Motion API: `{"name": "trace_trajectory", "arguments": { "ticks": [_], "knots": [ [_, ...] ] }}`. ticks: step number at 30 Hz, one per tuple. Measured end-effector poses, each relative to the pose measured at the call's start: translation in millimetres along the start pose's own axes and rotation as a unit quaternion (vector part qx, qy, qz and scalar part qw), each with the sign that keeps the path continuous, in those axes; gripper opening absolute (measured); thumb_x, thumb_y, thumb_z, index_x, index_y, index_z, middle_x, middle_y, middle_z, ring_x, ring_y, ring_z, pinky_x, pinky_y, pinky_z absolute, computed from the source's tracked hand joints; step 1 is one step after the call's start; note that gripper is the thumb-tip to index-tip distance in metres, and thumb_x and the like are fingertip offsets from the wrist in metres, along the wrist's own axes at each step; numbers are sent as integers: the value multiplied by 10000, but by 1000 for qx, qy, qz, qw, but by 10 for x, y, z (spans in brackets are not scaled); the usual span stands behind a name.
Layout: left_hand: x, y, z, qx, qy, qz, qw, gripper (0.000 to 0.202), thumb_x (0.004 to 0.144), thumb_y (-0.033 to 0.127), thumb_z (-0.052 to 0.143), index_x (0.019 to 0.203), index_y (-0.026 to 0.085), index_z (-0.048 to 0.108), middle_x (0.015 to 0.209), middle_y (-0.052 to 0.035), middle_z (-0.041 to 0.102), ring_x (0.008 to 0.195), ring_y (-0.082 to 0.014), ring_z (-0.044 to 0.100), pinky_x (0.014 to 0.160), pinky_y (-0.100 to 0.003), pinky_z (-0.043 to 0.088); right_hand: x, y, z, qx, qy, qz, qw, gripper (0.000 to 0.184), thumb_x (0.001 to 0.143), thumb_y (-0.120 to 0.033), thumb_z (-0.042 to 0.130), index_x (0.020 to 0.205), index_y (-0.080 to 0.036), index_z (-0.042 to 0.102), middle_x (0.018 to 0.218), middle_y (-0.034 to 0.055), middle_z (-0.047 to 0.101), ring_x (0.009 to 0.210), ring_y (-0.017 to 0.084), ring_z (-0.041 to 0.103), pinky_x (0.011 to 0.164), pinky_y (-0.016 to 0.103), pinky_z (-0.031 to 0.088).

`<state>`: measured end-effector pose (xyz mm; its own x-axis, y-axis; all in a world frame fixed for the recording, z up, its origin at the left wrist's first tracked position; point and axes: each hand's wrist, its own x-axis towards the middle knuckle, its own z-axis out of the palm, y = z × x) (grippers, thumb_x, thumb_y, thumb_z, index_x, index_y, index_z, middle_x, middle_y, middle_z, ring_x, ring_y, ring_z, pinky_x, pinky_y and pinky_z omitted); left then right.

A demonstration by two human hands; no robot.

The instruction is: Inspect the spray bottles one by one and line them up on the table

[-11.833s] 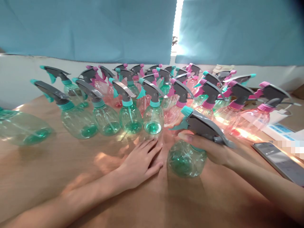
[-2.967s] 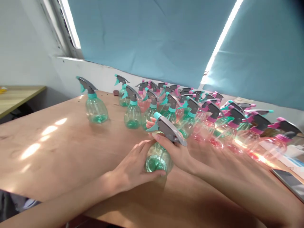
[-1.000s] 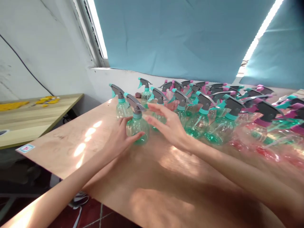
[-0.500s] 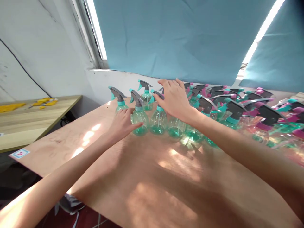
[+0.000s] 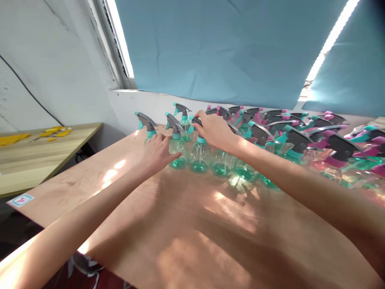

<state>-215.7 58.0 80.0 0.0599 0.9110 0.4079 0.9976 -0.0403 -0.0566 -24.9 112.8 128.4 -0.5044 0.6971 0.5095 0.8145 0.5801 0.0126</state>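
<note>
My right hand has its thumb and fingers closed around the grey head of a green spray bottle standing in the front row. In front of the leftmost spray bottle is my left hand, its thumb stretched out across the body of another spray bottle. The left fingers are partly bent and hide the lower part of the leftmost bottle. One more green spray bottle stands behind these. All of them are upright, with turquoise collars and nozzles.
Many spray bottles with turquoise or pink parts crowd the right side of the wooden table. A blue covering hangs behind. At the left is another table bearing yellow pieces.
My right hand has come down and left, closing on the spray bottle's head. My left hand stays almost in place beside the left bottles.
</note>
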Motion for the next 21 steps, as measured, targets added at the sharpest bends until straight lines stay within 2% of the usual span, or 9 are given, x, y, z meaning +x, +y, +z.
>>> {"name": "trace_trajectory", "arguments": {
  "ticks": [6,9,11,13,16,19,21],
  "knots": [
    [-56,65,-61,19,19,-10,1000,632,843,519,635,1299,93,535,1103,-174,601,1102,-380,512,917,-466,410,-28,-39,-58,23,-19,-10,1000,336,1007,-269,407,1267,-65,469,968,162,715,872,271,671,598,292,372],
    [-225,139,-170,8,45,-12,999,566,906,485,557,1314,94,521,1102,-168,596,1105,-365,527,940,-460,411,-95,-89,-131,38,-27,-16,999,342,1008,-266,405,1271,-59,476,951,161,718,865,270,670,603,295,379],
    [-392,230,-250,-37,53,-15,998,510,930,481,516,1297,127,531,1091,-142,603,1067,-345,560,910,-453,441,-175,-119,-200,50,-31,-18,998,342,1004,-261,419,1269,-55,488,926,155,722,866,273,668,606,297,380],
    [-577,358,-304,-110,33,-18,993,521,935,541,482,1300,171,517,1130,-121,596,1011,-316,601,871,-445,475,-293,-139,-284,63,-35,-21,997,335,1002,-267,429,1265,-72,498,888,129,723,852,261,664,600,292,379],
    [-816,604,-286,-216,-9,-10,976,701,886,625,525,1416,191,376,1285,-149,518,1159,-347,547,937,-486,456,-539,-141,-432,82,-39,-35,995,327,1007,-287,413,1265,-102,491,812,86,709,775,229,651,565,284,362],
    [-950,884,-153,-322,-18,61,945,733,876,598,571,1461,261,284,1435,-135,424,1322,-368,408,1032,-549,379,-834,-98,-593,98,-37,-60,993,310,1005,-282,408,1245,-108,499,771,71,692,699,211,630,546,286,347],
    [-994,1081,-52,-371,-9,92,924,731,870,548,608,1462,289,266,1454,-114,422,1341,-358,394,1056,-560,361,-1042,-34,-705,108,-43,-52,992,299,994,-279,434,1241,-127,512,759,54,684,665,192,612,546,281,345]
  ]
}}
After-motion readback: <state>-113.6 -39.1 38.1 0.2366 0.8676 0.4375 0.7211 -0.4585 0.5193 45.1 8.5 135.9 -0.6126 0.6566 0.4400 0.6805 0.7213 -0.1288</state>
